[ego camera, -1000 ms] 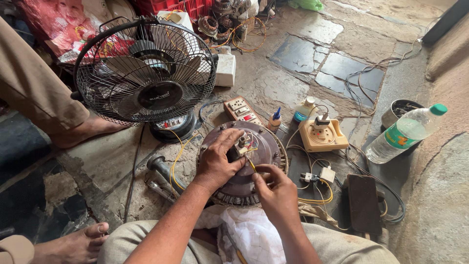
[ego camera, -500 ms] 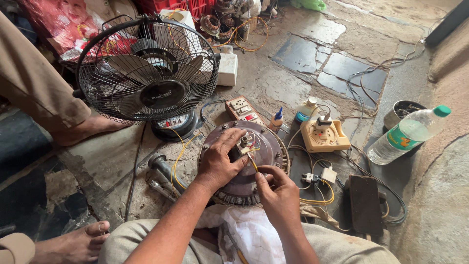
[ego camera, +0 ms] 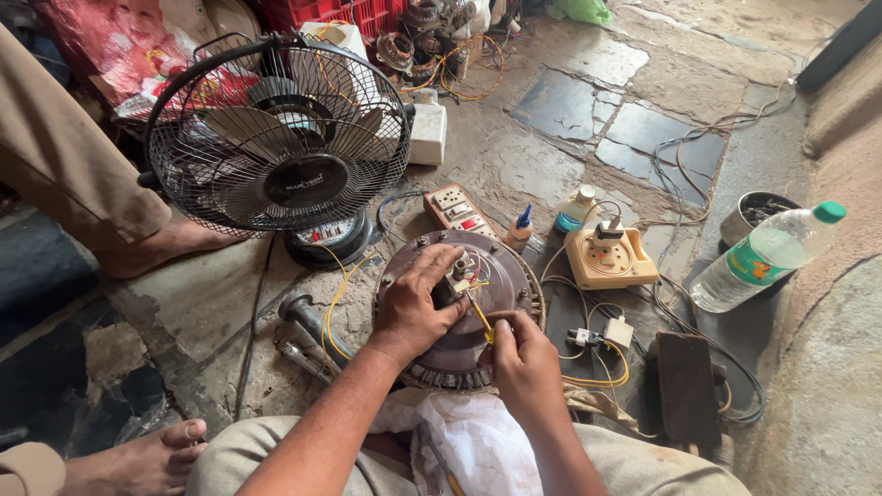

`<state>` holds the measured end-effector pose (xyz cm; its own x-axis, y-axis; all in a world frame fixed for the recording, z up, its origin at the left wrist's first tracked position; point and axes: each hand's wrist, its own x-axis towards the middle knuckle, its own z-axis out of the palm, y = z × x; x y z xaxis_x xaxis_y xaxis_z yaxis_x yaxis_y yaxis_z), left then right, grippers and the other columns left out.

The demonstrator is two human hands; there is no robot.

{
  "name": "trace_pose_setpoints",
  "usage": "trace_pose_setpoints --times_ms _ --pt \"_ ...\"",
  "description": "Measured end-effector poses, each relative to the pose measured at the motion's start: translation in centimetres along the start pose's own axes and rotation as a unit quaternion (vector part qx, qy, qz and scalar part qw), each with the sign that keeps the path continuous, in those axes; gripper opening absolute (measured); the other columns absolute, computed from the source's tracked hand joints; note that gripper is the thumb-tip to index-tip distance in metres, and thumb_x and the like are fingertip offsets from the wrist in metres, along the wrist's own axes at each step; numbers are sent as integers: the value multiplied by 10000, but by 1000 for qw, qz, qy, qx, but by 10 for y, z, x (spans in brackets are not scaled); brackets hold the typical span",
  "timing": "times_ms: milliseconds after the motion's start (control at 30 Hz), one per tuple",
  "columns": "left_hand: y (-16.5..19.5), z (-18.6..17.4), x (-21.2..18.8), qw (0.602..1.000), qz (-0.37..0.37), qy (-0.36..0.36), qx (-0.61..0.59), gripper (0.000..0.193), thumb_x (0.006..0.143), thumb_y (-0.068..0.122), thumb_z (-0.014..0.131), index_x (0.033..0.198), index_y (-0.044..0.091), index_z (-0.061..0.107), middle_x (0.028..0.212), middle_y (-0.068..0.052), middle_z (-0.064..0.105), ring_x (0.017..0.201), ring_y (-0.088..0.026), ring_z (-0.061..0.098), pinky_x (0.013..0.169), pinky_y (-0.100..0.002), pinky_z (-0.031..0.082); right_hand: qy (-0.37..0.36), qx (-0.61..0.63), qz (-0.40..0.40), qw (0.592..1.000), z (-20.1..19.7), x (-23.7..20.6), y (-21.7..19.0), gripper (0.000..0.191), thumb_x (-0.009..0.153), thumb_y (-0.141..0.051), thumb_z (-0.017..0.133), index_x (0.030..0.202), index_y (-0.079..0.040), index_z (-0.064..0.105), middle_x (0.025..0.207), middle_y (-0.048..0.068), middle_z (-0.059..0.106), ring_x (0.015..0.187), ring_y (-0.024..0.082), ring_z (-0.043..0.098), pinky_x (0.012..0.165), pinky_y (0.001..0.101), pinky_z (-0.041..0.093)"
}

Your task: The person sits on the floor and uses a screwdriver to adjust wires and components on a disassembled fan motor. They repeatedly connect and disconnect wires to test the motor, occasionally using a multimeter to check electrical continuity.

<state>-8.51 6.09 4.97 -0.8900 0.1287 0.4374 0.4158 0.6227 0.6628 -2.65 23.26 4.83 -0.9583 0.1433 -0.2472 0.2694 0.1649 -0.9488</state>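
Note:
A round brown fan motor with copper windings at its rim lies on the stone floor in front of me. My left hand rests flat on top of it, fingers pressed beside the central shaft. My right hand pinches a thin yellow wire that runs up to the shaft area. A white cloth lies across my lap below both hands.
A black table fan stands at the left with a person's leg beside it. A beige socket box, a switch board, small glue bottles, a plastic water bottle, a black block, loose cables and a metal tin surround the motor.
My right hand has shifted slightly along the yellow wire near the shaft. The left hand stays pressed on the motor.

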Motion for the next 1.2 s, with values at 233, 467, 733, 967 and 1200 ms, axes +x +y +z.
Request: trace_pose_setpoints --times_ms 233,467,733,967,1200 --pt "-1 1 0 1000 24 13 -13 700 739 208 876 1380 123 607 1393 -113 612 1271 -310 619 1072 -389 494 17 39 -87 995 3 -3 9 219 946 -151 705 1138 -53 742 779 47 718 627 59 568 541 237 460" --pt "0 1 0 1000 3 -1 -9 720 728 205 877 1385 133 594 1402 -108 603 1269 -302 615 1067 -385 493 77 -126 -200 969 5 -8 -5 234 879 -128 723 1098 -51 746 854 59 764 704 76 686 612 261 533" --pt "2 1 0 1000 -1 -4 -14 721 723 177 875 1388 149 598 1401 -89 609 1265 -286 624 1066 -373 501 -32 58 -58 996 2 4 6 212 968 -127 648 1134 -19 722 781 61 721 658 88 635 568 260 506" --pt "2 0 1 1000 2 4 -10 721 706 172 881 1373 144 607 1391 -97 613 1263 -290 621 1058 -376 499 -9 8 -65 998 2 2 7 226 949 -136 661 1129 -19 733 761 35 733 651 67 620 570 236 497" --pt "2 0 0 1000 15 10 -24 712 711 160 872 1372 134 610 1384 -107 618 1261 -302 623 1054 -383 503 -24 43 -37 998 3 7 7 246 1001 -181 580 1119 -28 733 704 49 693 586 92 596 507 254 454"
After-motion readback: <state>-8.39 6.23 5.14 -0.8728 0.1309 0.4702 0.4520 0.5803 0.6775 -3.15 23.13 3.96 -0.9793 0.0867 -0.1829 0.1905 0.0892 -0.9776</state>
